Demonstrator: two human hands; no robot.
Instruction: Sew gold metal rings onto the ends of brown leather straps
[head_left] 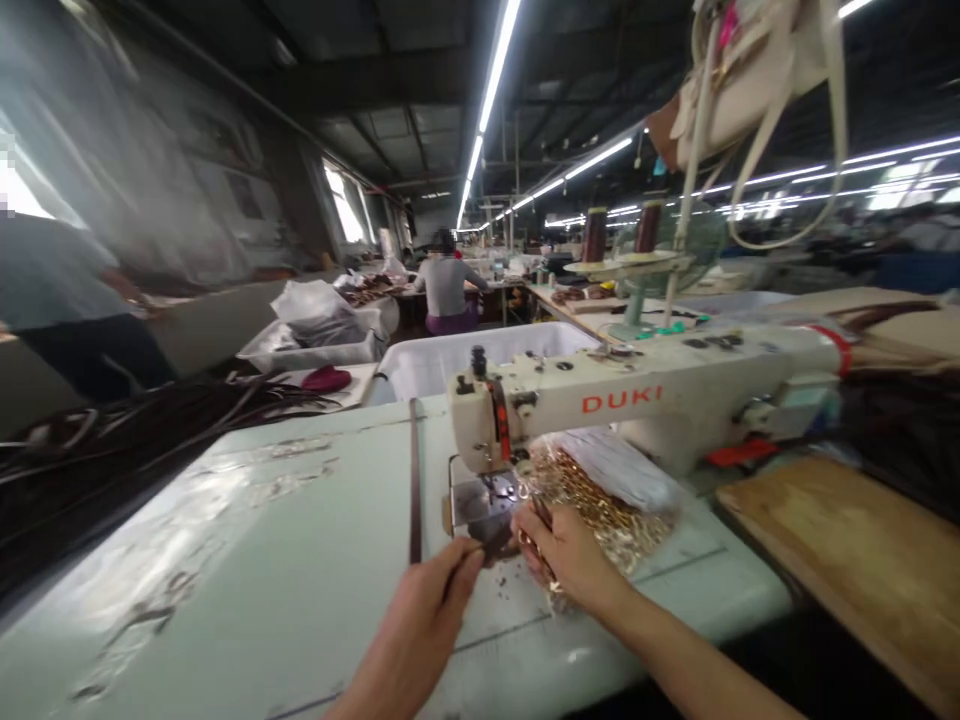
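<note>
Just in front of the sewing machine's needle area, a short piece of dark brown strap [499, 543] runs between my two hands. My left hand [435, 605] pinches its near end between thumb and fingers. The fingers of my right hand [566, 555] are closed at the strap's other end, with a gold-coloured metal piece [527, 541] showing among them; its exact kind is hidden. Beside my right hand, under the machine arm, lies a clear plastic bag [611, 470] full of gold metal hardware. The white sewing machine [555, 400] stands behind both hands.
A long brown strip [415, 480] lies across the pale table [300, 560] left of the needle. Behind the machine is a white bin [480, 345]. Dark straps [150, 440] pile at left, a wooden board [847, 560] sits at right, and a bag [720, 115] hangs above. Another person [448, 290] sits ahead.
</note>
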